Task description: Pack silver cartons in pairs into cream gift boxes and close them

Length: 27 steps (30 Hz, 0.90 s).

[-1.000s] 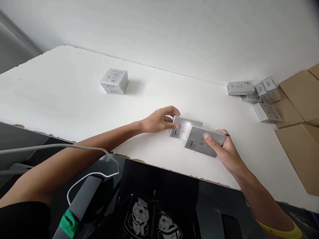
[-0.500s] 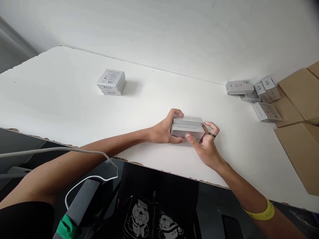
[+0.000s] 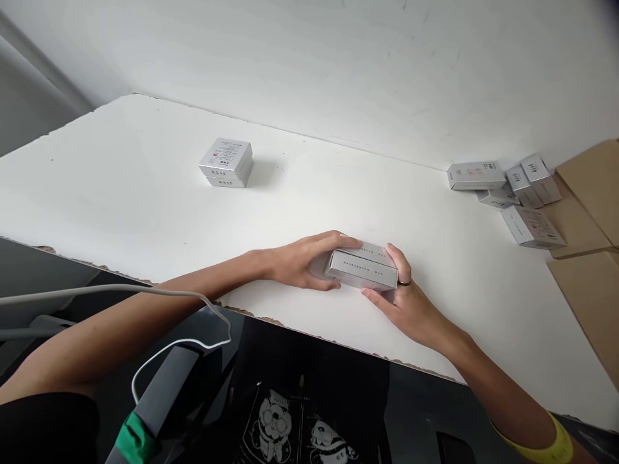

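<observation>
Both hands are squeezing a pair of stacked boxes near the desk's front edge.

The left hand [image 3: 302,264] is wrapping around the left end of the two silver boxes [image 3: 363,269], and the right hand [image 3: 403,298] is closing on their right end, ringed finger against the side. The top box could be sliding off the lower one if the squeeze is uneven, since the smooth faces look slippery. The pair is sitting on the white desk [image 3: 120,187], near its ragged edge; farther off are a finished stack [image 3: 226,162] at the far left and loose boxes [image 3: 507,190] at the far right.
</observation>
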Each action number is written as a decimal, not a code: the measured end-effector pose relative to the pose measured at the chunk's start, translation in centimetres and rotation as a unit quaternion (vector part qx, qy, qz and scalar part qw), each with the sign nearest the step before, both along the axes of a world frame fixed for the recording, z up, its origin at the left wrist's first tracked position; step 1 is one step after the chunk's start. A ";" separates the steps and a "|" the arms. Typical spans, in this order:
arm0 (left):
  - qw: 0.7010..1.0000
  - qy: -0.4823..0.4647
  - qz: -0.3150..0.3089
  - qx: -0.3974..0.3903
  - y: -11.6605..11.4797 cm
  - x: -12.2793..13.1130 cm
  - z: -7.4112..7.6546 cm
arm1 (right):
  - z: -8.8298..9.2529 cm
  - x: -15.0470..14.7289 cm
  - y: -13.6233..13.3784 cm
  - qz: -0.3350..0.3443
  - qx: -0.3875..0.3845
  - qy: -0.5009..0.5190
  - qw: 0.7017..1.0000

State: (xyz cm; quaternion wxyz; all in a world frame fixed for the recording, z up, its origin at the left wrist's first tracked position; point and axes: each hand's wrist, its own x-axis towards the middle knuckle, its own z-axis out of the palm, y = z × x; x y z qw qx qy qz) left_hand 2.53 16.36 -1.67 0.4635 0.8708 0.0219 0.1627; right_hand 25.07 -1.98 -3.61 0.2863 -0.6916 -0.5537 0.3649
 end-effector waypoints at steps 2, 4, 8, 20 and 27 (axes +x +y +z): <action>0.999 0.011 0.005 -0.048 0.1 -0.5 0.5 | 0.4 0.1 0.0 0.001 -0.014 0.016 1.000; 0.994 0.025 0.018 -0.105 0.1 -0.8 0.6 | 0.7 0.0 0.0 -0.001 -0.026 0.043 0.999; 0.985 0.036 0.055 -0.162 -0.4 -0.8 -0.3 | 0.9 -0.1 0.2 -0.016 -0.043 0.053 0.998; 0.815 -0.010 0.473 0.334 9.2 -8.4 5.6 | 2.0 2.1 -1.5 0.016 0.048 -0.009 0.999; 0.791 0.193 0.420 0.400 14.4 -13.8 6.9 | 1.1 2.6 -2.2 0.025 -0.017 -0.019 0.999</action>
